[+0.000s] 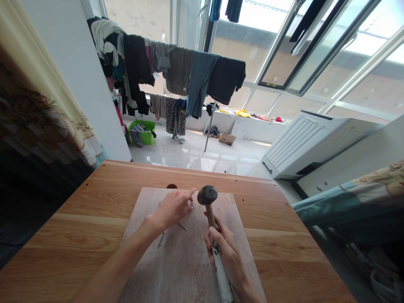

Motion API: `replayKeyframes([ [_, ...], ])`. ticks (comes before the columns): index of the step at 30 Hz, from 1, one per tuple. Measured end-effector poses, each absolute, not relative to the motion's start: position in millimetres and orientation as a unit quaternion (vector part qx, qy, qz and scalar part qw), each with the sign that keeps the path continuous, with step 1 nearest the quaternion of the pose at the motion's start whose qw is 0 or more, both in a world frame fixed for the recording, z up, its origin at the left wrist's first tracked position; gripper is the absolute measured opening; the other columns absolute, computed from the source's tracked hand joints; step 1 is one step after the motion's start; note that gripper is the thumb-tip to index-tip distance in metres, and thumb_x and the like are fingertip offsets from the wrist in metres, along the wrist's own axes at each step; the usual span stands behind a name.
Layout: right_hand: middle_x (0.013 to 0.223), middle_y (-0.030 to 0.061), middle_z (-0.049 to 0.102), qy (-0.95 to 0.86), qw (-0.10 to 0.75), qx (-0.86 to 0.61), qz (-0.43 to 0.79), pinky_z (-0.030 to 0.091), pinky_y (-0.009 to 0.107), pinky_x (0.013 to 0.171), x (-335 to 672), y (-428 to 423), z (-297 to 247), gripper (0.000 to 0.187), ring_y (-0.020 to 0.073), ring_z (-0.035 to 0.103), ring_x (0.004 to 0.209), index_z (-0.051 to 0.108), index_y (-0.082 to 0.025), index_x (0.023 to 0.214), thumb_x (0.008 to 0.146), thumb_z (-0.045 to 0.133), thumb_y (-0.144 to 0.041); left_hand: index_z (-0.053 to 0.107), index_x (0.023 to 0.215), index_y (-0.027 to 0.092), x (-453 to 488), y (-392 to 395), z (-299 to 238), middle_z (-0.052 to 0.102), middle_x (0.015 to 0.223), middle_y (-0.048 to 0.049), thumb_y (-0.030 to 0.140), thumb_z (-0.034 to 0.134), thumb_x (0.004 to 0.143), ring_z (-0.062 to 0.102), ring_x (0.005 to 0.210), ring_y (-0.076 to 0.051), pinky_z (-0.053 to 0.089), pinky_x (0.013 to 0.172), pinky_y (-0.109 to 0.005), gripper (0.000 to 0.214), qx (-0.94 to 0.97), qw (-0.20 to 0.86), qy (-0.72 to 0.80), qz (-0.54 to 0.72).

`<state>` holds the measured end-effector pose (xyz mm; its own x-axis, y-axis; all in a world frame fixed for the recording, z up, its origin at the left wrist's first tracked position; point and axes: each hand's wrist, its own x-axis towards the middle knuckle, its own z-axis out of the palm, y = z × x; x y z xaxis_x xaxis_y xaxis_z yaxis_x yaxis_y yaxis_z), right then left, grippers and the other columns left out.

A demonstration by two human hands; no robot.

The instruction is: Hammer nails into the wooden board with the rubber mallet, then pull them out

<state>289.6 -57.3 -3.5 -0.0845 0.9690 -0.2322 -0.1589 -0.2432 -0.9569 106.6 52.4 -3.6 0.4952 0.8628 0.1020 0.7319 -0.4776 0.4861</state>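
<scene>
My right hand (225, 246) is wrapped round the handle of a rubber mallet (207, 195). Its black head points up and away from me, and its wooden handle shows worn white paint lower down. To the left, my left hand (176, 206) is low over the far part of a pale wooden board (186, 269). The index finger reaches right toward the mallet head while the other fingers curl; what they hold, if anything, is too small to make out. Beside this hand a thin metal rod (182, 227) and another thin metal piece (161, 240) lie on the board.
The board rests on a wooden table (284, 252) with small dark holes. A round brown object (171, 186) shows behind my left hand. Beyond the table stand a laundry rack with hanging clothes (202, 80), a green basket (147, 137) and a white ribbed cabinet (303, 139).
</scene>
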Motion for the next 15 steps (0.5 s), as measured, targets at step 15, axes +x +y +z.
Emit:
replayKeyframes([
  [15, 0.062, -0.0069, 0.055, -0.387, 0.499, -0.492, 0.600, 0.035, 0.016, 0.036, 297, -54, -7, 0.064, 0.0059, 0.045, 0.037, 0.054, -0.016, 0.138, 0.090, 0.063, -0.057, 0.073, 0.087, 0.016, 117, 10, 35, 0.072, 0.095, -0.0110, 0.003, 0.058, 0.078, 0.068, 0.085, -0.025, 0.049, 0.072, -0.034, 0.022, 0.891, 0.120, 0.431, -0.081],
])
